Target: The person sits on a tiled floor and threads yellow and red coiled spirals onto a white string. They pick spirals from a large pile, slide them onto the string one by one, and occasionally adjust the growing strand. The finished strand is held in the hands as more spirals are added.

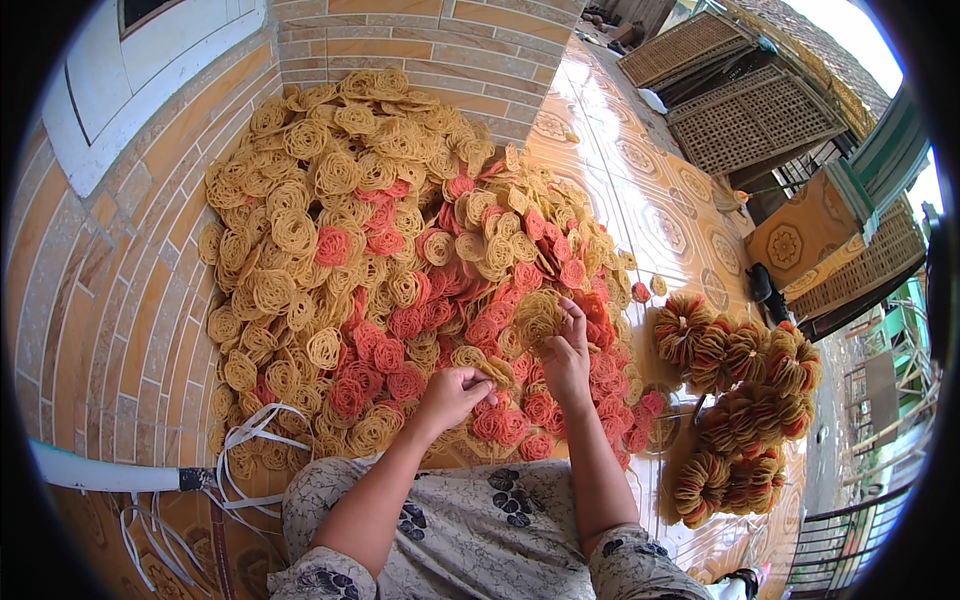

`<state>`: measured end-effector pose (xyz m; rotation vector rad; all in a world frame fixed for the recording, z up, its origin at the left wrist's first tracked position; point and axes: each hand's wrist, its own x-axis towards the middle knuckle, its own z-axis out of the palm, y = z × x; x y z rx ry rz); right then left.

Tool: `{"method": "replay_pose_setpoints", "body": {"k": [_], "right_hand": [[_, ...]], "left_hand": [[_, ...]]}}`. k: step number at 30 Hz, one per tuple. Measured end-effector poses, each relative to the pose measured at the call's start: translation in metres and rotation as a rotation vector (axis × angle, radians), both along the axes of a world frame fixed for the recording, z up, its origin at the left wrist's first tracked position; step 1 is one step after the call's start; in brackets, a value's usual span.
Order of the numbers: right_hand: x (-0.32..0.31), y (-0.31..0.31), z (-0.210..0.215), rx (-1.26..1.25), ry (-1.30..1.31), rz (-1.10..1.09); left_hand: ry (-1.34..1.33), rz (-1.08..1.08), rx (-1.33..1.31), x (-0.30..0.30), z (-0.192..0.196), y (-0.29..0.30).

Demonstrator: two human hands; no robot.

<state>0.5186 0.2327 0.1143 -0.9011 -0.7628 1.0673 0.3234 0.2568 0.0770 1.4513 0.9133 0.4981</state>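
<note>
A large heap of round, coiled noodle-like crackers, yellow and red, lies on the tiled floor against a brick wall. My left hand pinches a yellow cracker at the near edge of the heap. Slightly farther out, my right hand grips another yellow cracker and lifts it above the red ones. Both forearms come in from the lower edge over my patterned clothing.
Tied bundles of stacked crackers sit on the floor to the right. White plastic straps and a white pipe lie at the lower left. Woven bamboo trays lean at the far right; a metal railing runs at the lower right.
</note>
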Motion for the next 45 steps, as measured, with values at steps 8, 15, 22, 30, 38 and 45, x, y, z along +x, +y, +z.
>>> {"method": "replay_pose_setpoints", "body": {"k": [8,15,22,30,38,45], "right_hand": [[0.001,0.001,-0.01,0.105,-0.457,0.003],[0.0,0.001,0.002,0.009,0.16,-0.024],[0.004,0.006,-0.013,-0.058,-0.102,-0.149],[0.003,0.008,-0.016,0.017,-0.347,-0.124],[0.002,0.006,-0.017,0.058,-0.647,-0.15],[0.007,0.004,-0.009,-0.061,-0.215,-0.139]], "left_hand": [[-0.091,0.049,-0.021,0.002,-0.003,-0.002],[-0.082,0.054,0.07,0.006,-0.015,-0.002],[-0.231,0.088,-0.165,0.004,-0.014,-0.001],[-0.25,0.158,-0.239,-0.001,-0.005,0.002],[-0.256,0.16,-0.25,-0.001,-0.007,0.003],[-0.255,0.169,-0.201,-0.001,-0.016,0.005]]}}
